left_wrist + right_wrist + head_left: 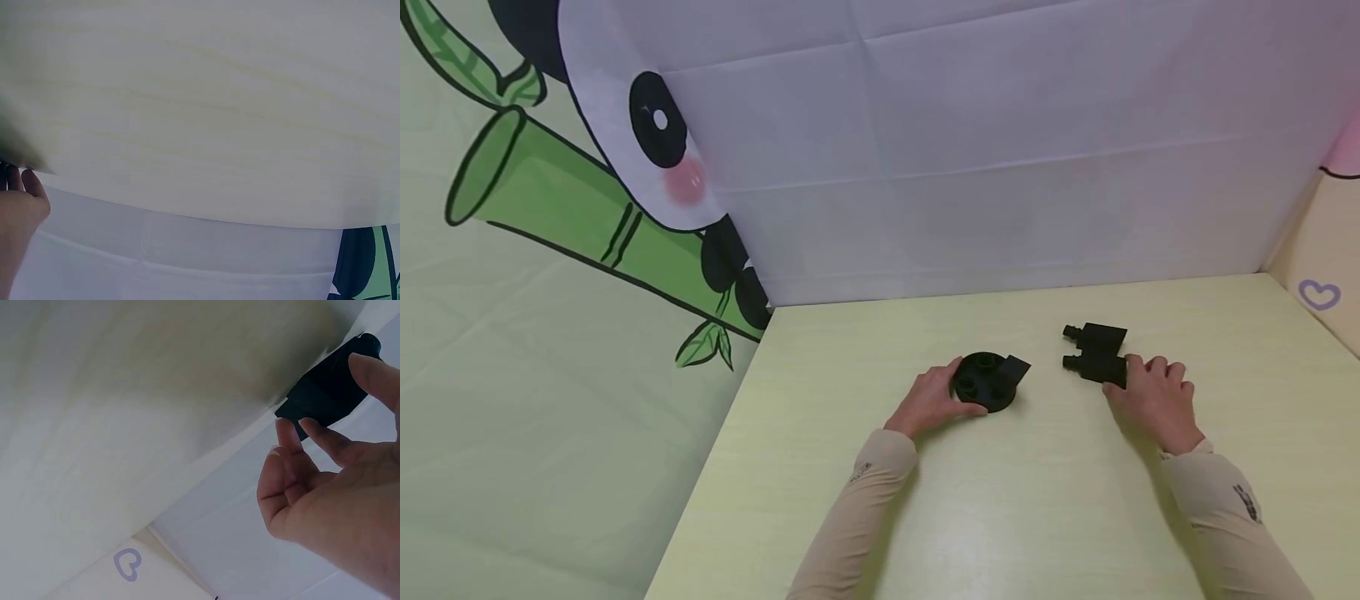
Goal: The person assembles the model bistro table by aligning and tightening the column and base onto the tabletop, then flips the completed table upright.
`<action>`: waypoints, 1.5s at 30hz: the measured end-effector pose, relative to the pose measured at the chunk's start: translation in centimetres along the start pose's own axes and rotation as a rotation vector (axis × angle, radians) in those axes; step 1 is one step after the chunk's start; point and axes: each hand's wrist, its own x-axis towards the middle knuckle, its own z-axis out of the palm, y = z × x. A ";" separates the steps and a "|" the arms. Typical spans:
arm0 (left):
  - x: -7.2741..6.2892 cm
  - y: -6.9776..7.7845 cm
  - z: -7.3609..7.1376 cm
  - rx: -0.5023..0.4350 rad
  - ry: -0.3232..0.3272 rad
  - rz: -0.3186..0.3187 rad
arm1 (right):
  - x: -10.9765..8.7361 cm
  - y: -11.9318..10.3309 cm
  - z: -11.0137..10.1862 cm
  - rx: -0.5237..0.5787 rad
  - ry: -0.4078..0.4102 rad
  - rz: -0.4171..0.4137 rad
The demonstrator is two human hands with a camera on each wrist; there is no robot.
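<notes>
My left hand (931, 400) grips the left edge of a round black disc (996, 393) with circular raised parts on its face. A flat rectangular black tab (1018, 368) juts from the disc's upper right. To the right, my right hand (1159, 402) holds the near barrel of a black two-barrelled piece (1102, 365) shaped like small binoculars, its narrow ends pointing left. In the right wrist view, thumb and fingers sit about this dark piece (325, 390). The left wrist view catches only part of the left hand (22, 209); the disc is mostly out of frame there.
Both hands work over a pale wood-grain table (1015, 508). A white cloth (970, 208) hangs behind its back edge, and a green printed cloth (542, 400) with a bamboo drawing hangs at the left. A light panel with a purple heart (1319, 294) borders the right side.
</notes>
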 end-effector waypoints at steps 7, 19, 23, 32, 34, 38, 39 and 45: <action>0.0 0.1 -0.1 0.017 0.008 0.007 | 0.8 -0.5 0.1 -0.005 -0.001 -0.072; 0.0 0.0 0.0 0.019 -0.001 -0.010 | 3.2 -5.9 -0.6 0.109 0.205 -0.331; 0.0 0.0 0.0 0.018 -0.003 -0.009 | 4.1 -8.1 -0.7 0.124 0.172 -0.384; 0.1 -0.1 0.0 0.006 0.006 0.011 | 4.9 -11.6 -0.3 0.080 0.076 -0.411; 0.1 -0.1 0.0 0.007 0.005 0.010 | 4.9 -11.9 -0.2 0.063 0.059 -0.410; 0.2 0.0 0.0 0.006 0.005 0.010 | 5.0 -12.3 0.0 0.049 0.045 -0.412; 0.2 0.1 0.0 0.008 0.005 0.010 | 5.0 -12.4 0.1 0.051 0.043 -0.413; 0.1 0.1 0.0 0.006 0.002 0.010 | 5.5 -13.0 0.6 0.061 0.045 -0.421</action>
